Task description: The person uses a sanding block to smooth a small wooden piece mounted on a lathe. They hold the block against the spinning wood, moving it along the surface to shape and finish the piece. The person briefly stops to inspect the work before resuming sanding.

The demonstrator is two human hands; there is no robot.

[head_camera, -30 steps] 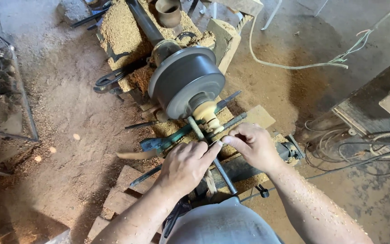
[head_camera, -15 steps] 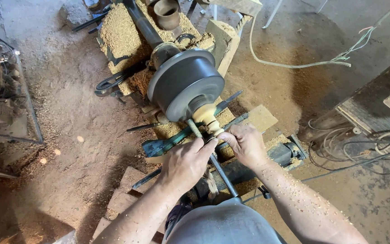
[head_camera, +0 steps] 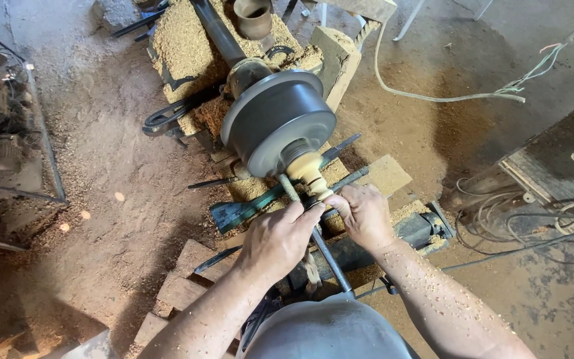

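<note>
A long metal turning tool (head_camera: pixel 313 233) is held in the middle of the frame, with its tip laid against a pale wooden workpiece (head_camera: pixel 308 171). The workpiece is mounted on the dark round faceplate (head_camera: pixel 277 126) of a lathe, just above the centre of the frame. The left hand (head_camera: pixel 277 239) is closed around the shaft of the tool from above, with the fingers curled over it. The right hand (head_camera: pixel 363 214) is placed just beside it, to the right, and its fingers are pinched on the tool close to the workpiece. Under both hands a green tool rest (head_camera: pixel 247 209) is seen, running from the lower left to the upper right. More chisels (head_camera: pixel 340 147) are laid beside the faceplate. Heaps of wood shavings (head_camera: pixel 181 46) are spread over the lathe bed in the upper part of the frame and on the floor (head_camera: pixel 101 219) at the left. A pale cable (head_camera: pixel 433 98) is lying on the ground in the upper right, and a bundle of wires (head_camera: pixel 519 226) is seen at the right edge.
</note>
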